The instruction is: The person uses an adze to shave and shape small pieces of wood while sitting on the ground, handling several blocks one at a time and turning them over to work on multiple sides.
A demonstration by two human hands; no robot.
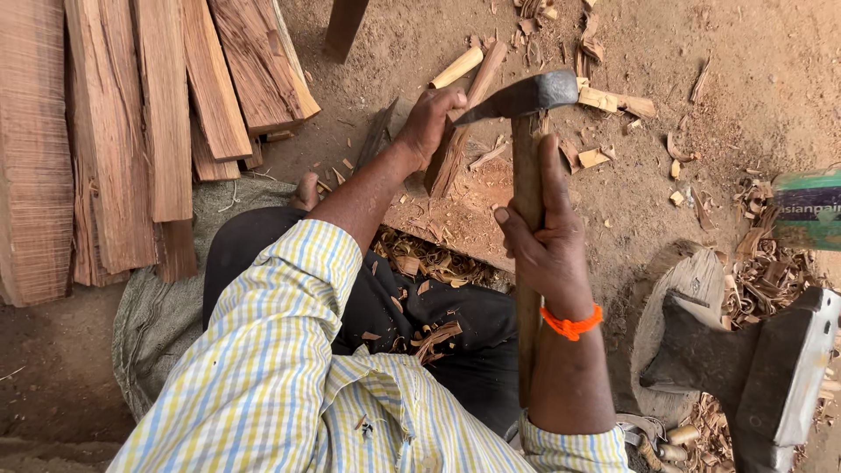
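My right hand (547, 241) grips the adze (526, 96) handle, blade at 12 o'clock. My left hand (429, 118), closed, steadies 1 wood piece (451, 153) at 11 o'clock.

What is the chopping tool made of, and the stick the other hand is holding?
The long-handled adze in the right hand seems to have a dull grey metal head and a brown, smooth-worn wooden handle. The reddish split stick under the left hand looks like raw wood: rough grain, chips around.

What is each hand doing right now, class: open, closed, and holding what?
Left hand: closed on an upright wood piece on the wooden block.
Right hand: closed around the adze handle.
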